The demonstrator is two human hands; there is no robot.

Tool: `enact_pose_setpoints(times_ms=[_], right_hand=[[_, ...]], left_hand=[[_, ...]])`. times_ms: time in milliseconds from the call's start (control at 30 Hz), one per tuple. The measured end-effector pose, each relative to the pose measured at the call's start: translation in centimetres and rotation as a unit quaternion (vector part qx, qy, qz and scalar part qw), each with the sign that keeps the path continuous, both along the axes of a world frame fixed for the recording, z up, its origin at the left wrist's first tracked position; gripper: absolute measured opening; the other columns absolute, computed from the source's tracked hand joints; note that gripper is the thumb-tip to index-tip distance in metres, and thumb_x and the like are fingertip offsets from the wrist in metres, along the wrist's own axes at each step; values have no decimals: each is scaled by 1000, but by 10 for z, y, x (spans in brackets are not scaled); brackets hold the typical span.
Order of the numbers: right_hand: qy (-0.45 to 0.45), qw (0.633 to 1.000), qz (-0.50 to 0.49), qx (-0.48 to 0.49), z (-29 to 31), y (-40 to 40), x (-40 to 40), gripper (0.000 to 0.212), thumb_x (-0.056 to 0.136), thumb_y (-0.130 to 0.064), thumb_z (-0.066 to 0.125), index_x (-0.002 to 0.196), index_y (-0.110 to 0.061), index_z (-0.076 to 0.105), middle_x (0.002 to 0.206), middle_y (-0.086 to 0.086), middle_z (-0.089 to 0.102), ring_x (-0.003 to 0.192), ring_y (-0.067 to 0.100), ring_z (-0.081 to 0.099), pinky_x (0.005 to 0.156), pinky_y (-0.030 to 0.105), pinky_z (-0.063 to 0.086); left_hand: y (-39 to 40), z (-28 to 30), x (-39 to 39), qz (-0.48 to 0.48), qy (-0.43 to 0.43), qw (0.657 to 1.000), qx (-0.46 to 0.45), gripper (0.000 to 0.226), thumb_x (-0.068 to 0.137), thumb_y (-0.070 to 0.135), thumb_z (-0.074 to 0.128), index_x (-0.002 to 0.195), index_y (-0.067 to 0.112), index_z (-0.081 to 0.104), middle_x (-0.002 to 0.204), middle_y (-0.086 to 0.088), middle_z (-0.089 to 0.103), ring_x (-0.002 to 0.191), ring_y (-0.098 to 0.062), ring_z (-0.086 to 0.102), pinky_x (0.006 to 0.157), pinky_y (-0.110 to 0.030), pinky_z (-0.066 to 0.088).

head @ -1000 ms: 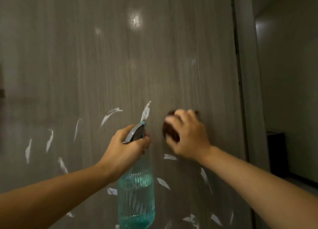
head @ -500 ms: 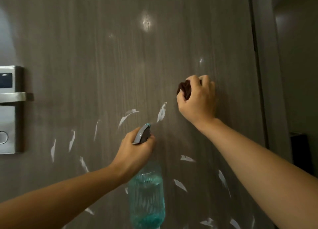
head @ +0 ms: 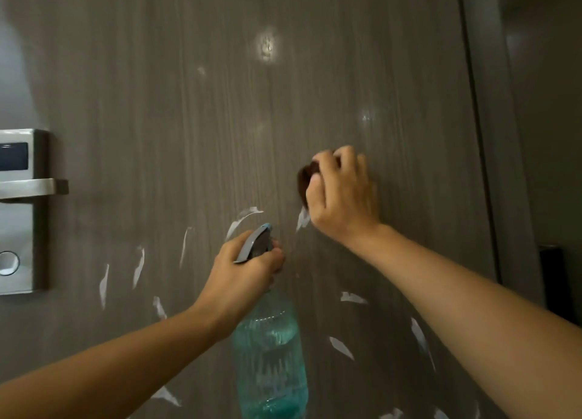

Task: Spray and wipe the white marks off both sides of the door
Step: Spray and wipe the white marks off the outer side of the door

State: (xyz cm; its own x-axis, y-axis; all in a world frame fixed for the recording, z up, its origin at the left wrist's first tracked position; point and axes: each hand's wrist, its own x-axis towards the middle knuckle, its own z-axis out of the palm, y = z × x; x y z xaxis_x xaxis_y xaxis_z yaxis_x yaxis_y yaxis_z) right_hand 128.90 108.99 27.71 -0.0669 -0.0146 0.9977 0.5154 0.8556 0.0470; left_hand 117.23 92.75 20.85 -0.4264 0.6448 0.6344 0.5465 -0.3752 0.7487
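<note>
Door: grey wood-grain door (head: 220,119) fills the view; a metal lock plate with lever (head: 22,210) sits at the left edge, the frame gap at the right.

White marks: a loose ring of white marks (head: 242,221) across the lower half of this face, roughly level with the lever and below; the upper panel shows only glare spots.

Right hand: right hand (head: 343,195) has its fingers curled tight round a dark bunched cloth (head: 305,182) and presses it on the door, touching the top of one mark (head: 303,220).

Left hand: left hand (head: 244,270) is wrapped round the neck of a blue-green spray bottle (head: 271,355), grey trigger head (head: 256,243) aimed at the panel; whether a finger is on the trigger I cannot tell.

Step in hand: wiping, judged from the cloth's contact — the mark under the heel of the palm looks like the target.

How to do it well: keep the cloth flat and firm, draw it down along the mark's length instead of dabbing, and turn the wad to a clean face once it loads up.

Spray: wet the next marks first if they resist — the ones by the bottle are nearest.

Risk: a small wad may smear rather than lift; overspray may run toward the lock.

Remaining: most marks on this face, and presumably the far side, not in view.
</note>
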Motion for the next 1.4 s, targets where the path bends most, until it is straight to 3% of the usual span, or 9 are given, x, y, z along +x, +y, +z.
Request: enact_pose_setpoints(times_ms=[200,333,467,700,867,967,1233,1300,1400], right_hand=[[-221,969,6,112,-86,1,8,39,94,-44,51,123,-18,59,118,12,52,97,31,49,56,39,54],[-44,998,21,37,-21,3,6,32,95,-41,52,117,-19,60,116,11,51,101,34,54,70,44,55],[81,996,23,-17,10,1,-7,29,93,-33,60,114,-13,59,114,12,57,100,35,55,77,42,50],[-245,959,31,140,-103,-13,-10,31,93,-40,58,113,-17,64,115,9,58,95,29,53,54,39,54],[1,1000,-4,26,-12,-3,-5,30,95,-42,53,112,-18,61,113,10,53,99,33,53,66,41,53],[52,998,-19,-5,-2,-2,-13,31,97,-39,55,116,-15,60,117,13,53,101,34,53,69,41,54],[-278,939,-6,204,-96,0,-4,36,94,-43,55,116,-15,65,111,15,60,93,35,54,52,38,52],[-251,949,-18,190,-73,2,-3,35,94,-44,54,114,-16,64,111,14,58,93,35,54,52,39,53],[-71,996,-16,60,-27,-1,-6,35,95,-44,51,111,-16,61,112,13,54,98,36,54,61,42,54]], left_hand=[[-21,-8,-22,29,28,999,-7,5,94,5,67,91,6,70,91,-21,70,81,-36,66,72,-43,53],[-27,-8,-24,25,29,999,-14,6,96,5,64,94,6,69,93,-20,71,94,-43,65,75,-44,52],[-28,0,-19,15,22,1000,-1,5,93,8,67,94,3,69,93,-23,70,84,-41,65,74,-43,51],[-31,0,-20,21,21,1000,-4,6,94,2,65,96,5,70,95,-23,71,80,-32,66,74,-41,52],[-35,0,-23,21,16,1000,-3,7,95,0,64,97,2,70,95,-24,70,90,-42,66,74,-42,51],[-37,1,-24,22,17,1000,-7,7,95,0,63,98,0,69,96,-26,69,82,-34,64,74,-43,50],[-39,-2,-22,46,32,998,-13,5,96,7,67,98,3,69,96,-24,70,92,-43,66,75,-46,55],[-44,-2,-23,45,38,998,-13,9,94,12,69,97,3,69,95,-25,69,94,-45,65,75,-49,56],[-51,-1,-24,51,41,998,-17,15,88,18,69,95,5,70,94,-21,71,95,-43,66,82,-57,58]])
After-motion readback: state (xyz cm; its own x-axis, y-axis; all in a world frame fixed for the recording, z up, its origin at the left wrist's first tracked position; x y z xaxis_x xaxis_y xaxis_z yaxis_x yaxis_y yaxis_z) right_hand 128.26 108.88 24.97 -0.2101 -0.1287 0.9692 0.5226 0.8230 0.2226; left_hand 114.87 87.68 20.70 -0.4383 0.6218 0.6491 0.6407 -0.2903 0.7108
